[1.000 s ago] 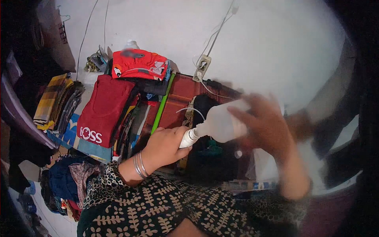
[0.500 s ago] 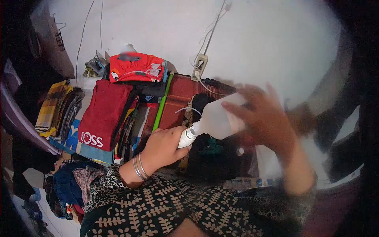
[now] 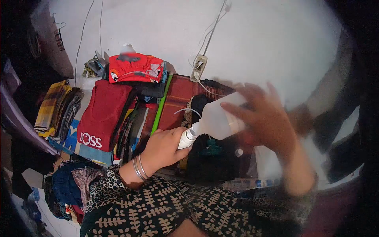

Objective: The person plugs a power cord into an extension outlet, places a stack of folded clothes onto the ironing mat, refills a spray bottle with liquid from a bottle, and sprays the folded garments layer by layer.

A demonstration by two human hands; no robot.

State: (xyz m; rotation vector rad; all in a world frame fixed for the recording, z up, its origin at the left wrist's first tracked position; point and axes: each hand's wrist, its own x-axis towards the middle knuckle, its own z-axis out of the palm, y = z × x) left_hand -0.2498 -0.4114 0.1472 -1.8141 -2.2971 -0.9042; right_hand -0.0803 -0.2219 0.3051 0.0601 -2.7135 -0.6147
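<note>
My left hand (image 3: 162, 147) grips the white bottle (image 3: 187, 139), neck raised. To its right, the translucent bottle (image 3: 216, 117) tilts mouth-down against it, held mid-air in my right hand (image 3: 266, 120), fingers spread. Mouth-to-mouth alignment appears in hand; moving either bottle calls for steady necks.

"What's near the surface's (image 3: 94, 153) front edge?"
"The folded shirt (image 3: 103, 108); folded fabric (image 3: 51, 106) lies left, the folded shorts (image 3: 136, 68) behind."
"And the power strip (image 3: 198, 68)?"
"On the wall (image 3: 276, 43), right of the shorts."
</note>
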